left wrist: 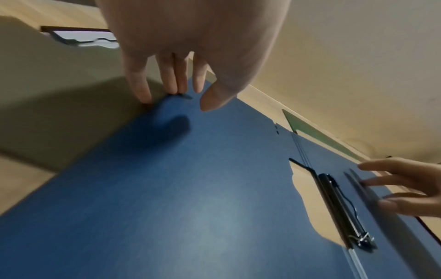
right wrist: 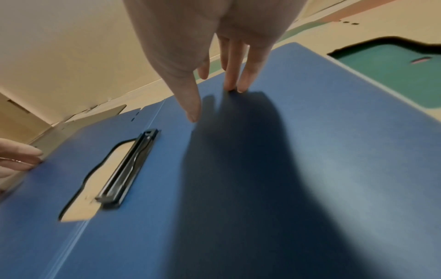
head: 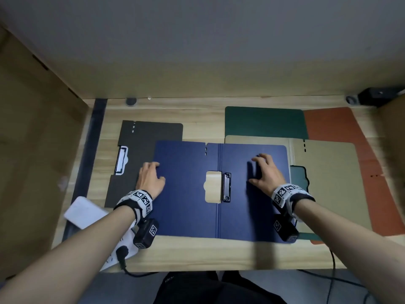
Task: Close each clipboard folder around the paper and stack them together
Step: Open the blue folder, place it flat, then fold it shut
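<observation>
- Progress: early, as I read it. No folder is visibly closed around paper and no finished stack shows.
- Blue clipboard folder [head: 188, 189] lies flat and open in the middle of the wooden desk [head: 197, 253], near its front edge. Black metal clip [head: 226, 187] sits just right of the spine, beside a cut-out window in the left flap.
- No paper shows in the blue folder; the cut-out shows only desk wood.
- Left hand [head: 151, 179]: fingers relaxed, tips touching the left edge of the blue flap, thumb apart. No pinch seen.
- Right hand [head: 266, 172]: fingers spread, tips resting on the right flap.
- Dark grey clipboard folder [head: 144, 148] lies near the left edge, partly under the blue one; something white shows through its cut-out, possibly paper.
- Right side: tan folder [head: 324, 178], green folder [head: 263, 121] and rust-orange folder [head: 328, 123] overlap loosely towards the back right corner. Open or closed, and contents: can't tell.
- White paper sheet [head: 84, 212] lies loose at the front left corner, partly under the left forearm.
- Left to do, as I judge it: get paper in, fold each, then stack.
</observation>
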